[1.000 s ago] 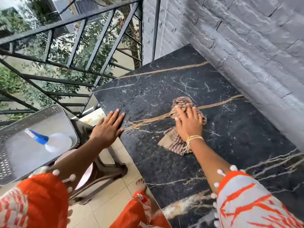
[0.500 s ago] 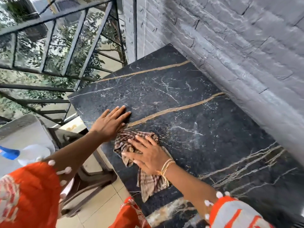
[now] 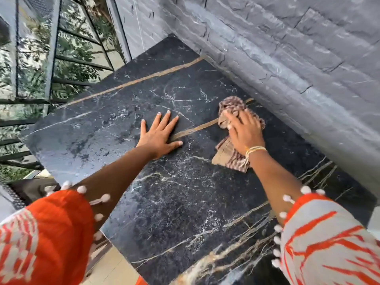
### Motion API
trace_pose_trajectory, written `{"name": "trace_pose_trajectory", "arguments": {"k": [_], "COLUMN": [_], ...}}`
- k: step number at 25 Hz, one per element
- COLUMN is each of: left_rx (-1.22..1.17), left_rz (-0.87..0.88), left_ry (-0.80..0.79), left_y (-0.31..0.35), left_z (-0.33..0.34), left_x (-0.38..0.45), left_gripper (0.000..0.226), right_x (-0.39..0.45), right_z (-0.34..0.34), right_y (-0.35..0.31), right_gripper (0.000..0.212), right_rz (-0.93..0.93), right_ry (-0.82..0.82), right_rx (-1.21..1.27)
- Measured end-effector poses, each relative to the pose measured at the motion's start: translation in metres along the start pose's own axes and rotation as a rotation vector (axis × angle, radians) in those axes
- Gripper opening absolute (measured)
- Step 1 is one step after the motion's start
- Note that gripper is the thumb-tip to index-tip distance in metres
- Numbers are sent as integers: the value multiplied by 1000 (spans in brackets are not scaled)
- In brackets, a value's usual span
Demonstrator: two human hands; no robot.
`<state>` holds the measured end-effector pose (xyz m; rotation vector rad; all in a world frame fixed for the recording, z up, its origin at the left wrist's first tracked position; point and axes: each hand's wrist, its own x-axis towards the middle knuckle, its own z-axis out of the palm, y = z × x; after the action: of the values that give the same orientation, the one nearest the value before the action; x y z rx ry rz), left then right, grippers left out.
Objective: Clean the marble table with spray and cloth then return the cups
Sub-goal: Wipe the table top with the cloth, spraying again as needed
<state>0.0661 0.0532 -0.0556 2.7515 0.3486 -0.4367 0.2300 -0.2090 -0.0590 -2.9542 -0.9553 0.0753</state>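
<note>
The black marble table (image 3: 115, 128) with gold and white veins fills the middle of the head view. A crumpled brown checked cloth (image 3: 230, 155) lies on it near the stone wall. My right hand (image 3: 244, 130) presses flat on the cloth with fingers spread, covering its middle. My left hand (image 3: 159, 133) rests flat on the bare marble, fingers spread, a short way left of the cloth. No spray bottle and no cups are in view.
A grey stone wall (image 3: 298, 58) runs along the table's right side. A metal railing (image 3: 51, 58) with trees behind stands at the left. A dark chair (image 3: 28, 188) edge and beige floor tiles (image 3: 115, 268) show below the table's left edge.
My right hand has swept the cloth from the table's near left edge across to the wall side. My left hand has moved further onto the marble. The spray bottle has left the view.
</note>
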Motion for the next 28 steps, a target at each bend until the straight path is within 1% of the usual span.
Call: {"name": "trace_pose_trajectory", "arguments": {"k": [1, 3, 4, 5, 6, 7, 10, 12, 13, 14, 15, 16, 18, 20, 23, 24, 25, 26, 28], "left_rx": [27, 66, 69, 68, 70, 79, 100, 120, 124, 126, 124, 121, 123, 126, 143, 142, 142, 147, 164], "left_rz": [-13, -23, -25, -25, -27, -29, -19, -20, -21, -23, -28, -34, -47, -57, -45, -41, -40, -40, -50], "left_ry": [-26, -43, -57, -68, -69, -64, -66, -67, -65, -61, -63, -78, -105, -106, -117, -117, -115, -115, -127], "left_y": [1, 0, 0, 0, 1, 2, 4, 4, 4, 5, 5, 5, 5, 3, 6, 7, 7, 7, 8], "left_z": [3, 6, 7, 8, 7, 6, 4, 4, 5, 4, 4, 3, 3, 4, 4, 4, 3, 2, 1], "left_x": [1, 0, -1, -2, -1, -1, -1, -2, -2, -1, 2, 3, 6, 5, 4, 4, 4, 4, 5], "left_gripper": [81, 85, 85, 85, 84, 84, 80, 79, 80, 80, 81, 82, 84, 83, 83, 83, 83, 83, 82], "right_x": [4, 5, 1, -8, -20, -36, -85, -72, -53, -32, -9, 10, 35, 45, 53, 53, 50, 48, 43], "right_z": [2, 3, 3, 3, 2, 2, 10, 8, 4, 3, 2, 1, 0, 4, 4, 4, 3, 5, 10], "right_y": [7, 0, -11, -24, -38, -53, -82, -69, -52, -32, -9, 16, 53, 56, 12, -8, -30, -53, -96], "right_gripper": [51, 51, 51, 52, 53, 55, 61, 61, 60, 59, 58, 57, 54, 54, 56, 57, 58, 59, 58], "right_rz": [74, 186, 214, 197, 121, -1, -480, -695, -735, -700, -590, -418, -32, 221, 448, 447, 384, 269, -69], "right_ry": [1, 22, 39, 51, 51, 34, -64, -121, -115, -79, -35, -3, 35, 55, 75, 73, 73, 75, 62], "right_rx": [20, 49, 54, 50, 41, 30, 29, 17, -22, -62, -81, -76, 10, 38, 80, 84, 75, 73, 37]}}
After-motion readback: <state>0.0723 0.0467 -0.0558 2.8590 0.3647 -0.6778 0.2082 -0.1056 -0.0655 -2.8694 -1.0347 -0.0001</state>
